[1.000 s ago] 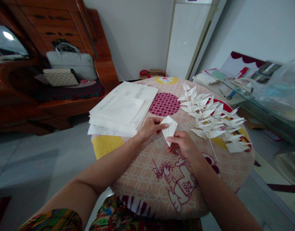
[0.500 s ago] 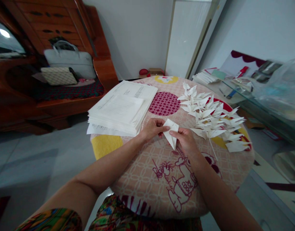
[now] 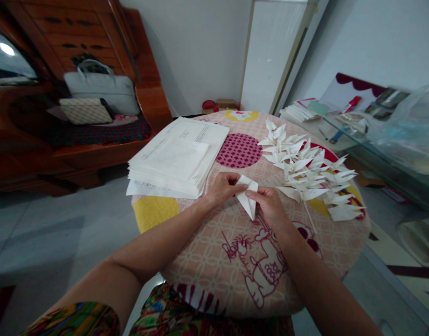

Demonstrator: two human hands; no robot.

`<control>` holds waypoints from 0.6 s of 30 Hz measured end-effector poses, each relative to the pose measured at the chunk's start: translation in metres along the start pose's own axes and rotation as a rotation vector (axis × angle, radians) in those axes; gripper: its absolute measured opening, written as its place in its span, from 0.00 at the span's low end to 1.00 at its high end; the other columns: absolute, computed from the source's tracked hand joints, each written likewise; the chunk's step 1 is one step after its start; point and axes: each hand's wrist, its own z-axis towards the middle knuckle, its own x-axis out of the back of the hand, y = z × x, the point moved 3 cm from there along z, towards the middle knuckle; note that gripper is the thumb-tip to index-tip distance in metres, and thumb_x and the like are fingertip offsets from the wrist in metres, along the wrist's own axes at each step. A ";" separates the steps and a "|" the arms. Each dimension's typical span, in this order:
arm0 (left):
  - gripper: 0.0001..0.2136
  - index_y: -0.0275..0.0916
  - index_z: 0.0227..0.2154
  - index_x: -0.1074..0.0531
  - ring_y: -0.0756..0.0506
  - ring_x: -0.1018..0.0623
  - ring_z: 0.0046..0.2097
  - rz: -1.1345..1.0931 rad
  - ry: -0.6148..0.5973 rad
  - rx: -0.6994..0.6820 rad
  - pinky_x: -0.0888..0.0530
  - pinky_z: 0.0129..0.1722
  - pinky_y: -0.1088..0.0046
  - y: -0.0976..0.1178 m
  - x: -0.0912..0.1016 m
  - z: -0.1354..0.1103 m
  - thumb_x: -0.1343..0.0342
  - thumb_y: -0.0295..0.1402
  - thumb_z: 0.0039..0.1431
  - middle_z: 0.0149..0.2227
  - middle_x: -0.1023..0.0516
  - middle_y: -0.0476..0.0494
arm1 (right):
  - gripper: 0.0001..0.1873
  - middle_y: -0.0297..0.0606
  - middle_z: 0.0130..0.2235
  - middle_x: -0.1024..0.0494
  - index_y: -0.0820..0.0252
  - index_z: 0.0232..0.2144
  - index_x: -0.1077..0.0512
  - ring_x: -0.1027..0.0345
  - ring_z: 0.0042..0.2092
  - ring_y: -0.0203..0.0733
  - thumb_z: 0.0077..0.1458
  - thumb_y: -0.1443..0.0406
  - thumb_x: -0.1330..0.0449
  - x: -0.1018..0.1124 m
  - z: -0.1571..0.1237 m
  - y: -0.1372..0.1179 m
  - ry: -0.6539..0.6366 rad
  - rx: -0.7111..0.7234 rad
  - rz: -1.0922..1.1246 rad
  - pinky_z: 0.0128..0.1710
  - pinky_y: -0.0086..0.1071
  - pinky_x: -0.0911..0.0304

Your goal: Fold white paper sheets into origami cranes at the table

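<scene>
Over the middle of the round table, a small piece of folded white paper narrows to a point toward me. My left hand pinches its left edge, with the thumb lying on top. On the other side my right hand is closed on the paper's right edge, its thumb close to the left thumb. The fingers beneath the paper are mostly hidden. Right of my hands lies a cluster of folded paper cranes, several of them with pointed wings.
A stack of printed paper sheets is at the table's left, a smaller sheet on top. The patterned tablecloth covers the table. A glass shelf stands at the right; a wooden bench with a grey bag is at the far left.
The folded paper has shifted slightly left and toward me, and its top tilts a little differently. Both hands keep their hold with the thumbs closer together. The cranes and stack have not moved.
</scene>
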 end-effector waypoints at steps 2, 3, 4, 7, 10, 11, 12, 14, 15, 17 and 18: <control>0.12 0.33 0.23 0.27 0.55 0.38 0.24 0.093 0.026 -0.067 0.44 0.23 0.78 0.005 0.000 -0.002 0.39 0.38 0.53 0.21 0.34 0.54 | 0.15 0.37 0.21 0.21 0.61 0.22 0.21 0.31 0.21 0.40 0.35 0.56 0.27 0.000 0.000 0.000 0.001 0.001 0.012 0.21 0.34 0.30; 0.11 0.33 0.23 0.28 0.55 0.38 0.24 0.151 0.047 -0.110 0.44 0.24 0.78 0.008 0.001 -0.003 0.39 0.37 0.54 0.21 0.35 0.54 | 0.15 0.37 0.22 0.21 0.60 0.22 0.21 0.31 0.21 0.40 0.35 0.56 0.27 0.001 0.000 0.000 0.000 0.001 0.016 0.20 0.34 0.30; 0.11 0.33 0.23 0.28 0.55 0.37 0.25 0.208 0.069 -0.160 0.43 0.24 0.78 0.010 0.001 -0.004 0.39 0.36 0.55 0.21 0.34 0.54 | 0.15 0.37 0.22 0.21 0.60 0.23 0.21 0.31 0.21 0.40 0.35 0.56 0.27 0.001 0.001 0.000 -0.002 0.004 0.019 0.21 0.35 0.30; 0.09 0.34 0.24 0.26 0.53 0.32 0.28 0.335 0.104 -0.330 0.38 0.28 0.77 0.016 0.001 -0.008 0.40 0.33 0.57 0.24 0.30 0.51 | 0.15 0.36 0.22 0.21 0.60 0.23 0.21 0.31 0.21 0.40 0.34 0.57 0.26 0.001 0.001 0.000 -0.002 0.007 0.037 0.20 0.34 0.30; 0.09 0.35 0.26 0.25 0.51 0.28 0.31 0.394 0.090 -0.447 0.34 0.30 0.77 0.020 -0.001 -0.011 0.41 0.32 0.60 0.27 0.26 0.48 | 0.16 0.36 0.21 0.22 0.60 0.22 0.22 0.32 0.20 0.40 0.33 0.56 0.26 0.001 0.001 -0.001 0.001 -0.006 0.069 0.18 0.34 0.31; 0.09 0.35 0.27 0.24 0.51 0.27 0.32 0.410 0.087 -0.473 0.33 0.30 0.77 0.020 -0.001 -0.012 0.42 0.32 0.61 0.28 0.25 0.47 | 0.16 0.35 0.21 0.22 0.60 0.22 0.22 0.32 0.20 0.40 0.32 0.56 0.26 0.001 0.001 -0.002 -0.001 -0.011 0.076 0.18 0.34 0.31; 0.08 0.35 0.28 0.23 0.51 0.26 0.32 0.425 0.082 -0.496 0.32 0.31 0.77 0.021 -0.001 -0.013 0.42 0.31 0.62 0.29 0.24 0.46 | 0.16 0.35 0.21 0.22 0.60 0.22 0.23 0.32 0.20 0.40 0.33 0.56 0.26 0.001 0.000 -0.002 -0.005 -0.015 0.078 0.17 0.34 0.31; 0.06 0.35 0.32 0.22 0.51 0.23 0.34 0.459 0.066 -0.541 0.29 0.33 0.77 0.023 -0.002 -0.015 0.43 0.29 0.63 0.32 0.21 0.45 | 0.16 0.35 0.21 0.22 0.60 0.22 0.23 0.32 0.20 0.40 0.34 0.56 0.26 0.001 0.000 -0.002 -0.005 -0.018 0.075 0.17 0.34 0.32; 0.06 0.35 0.35 0.21 0.50 0.22 0.35 0.481 0.053 -0.565 0.28 0.34 0.77 0.023 -0.003 -0.016 0.44 0.28 0.63 0.34 0.20 0.44 | 0.16 0.35 0.21 0.22 0.60 0.22 0.23 0.32 0.19 0.40 0.34 0.56 0.26 0.002 0.000 -0.003 -0.001 -0.020 0.074 0.17 0.34 0.32; 0.09 0.36 0.41 0.21 0.49 0.21 0.38 0.546 0.021 -0.611 0.26 0.37 0.75 0.024 -0.004 -0.017 0.46 0.28 0.65 0.38 0.19 0.42 | 0.15 0.35 0.20 0.23 0.60 0.22 0.23 0.33 0.19 0.40 0.35 0.56 0.27 0.004 0.000 -0.003 0.011 -0.022 0.074 0.18 0.34 0.31; 0.10 0.36 0.43 0.21 0.48 0.20 0.40 0.589 0.003 -0.631 0.25 0.39 0.74 0.024 -0.005 -0.018 0.47 0.28 0.66 0.40 0.19 0.41 | 0.15 0.35 0.20 0.23 0.60 0.22 0.23 0.33 0.19 0.39 0.35 0.56 0.27 0.005 0.000 -0.003 0.019 -0.022 0.072 0.18 0.34 0.31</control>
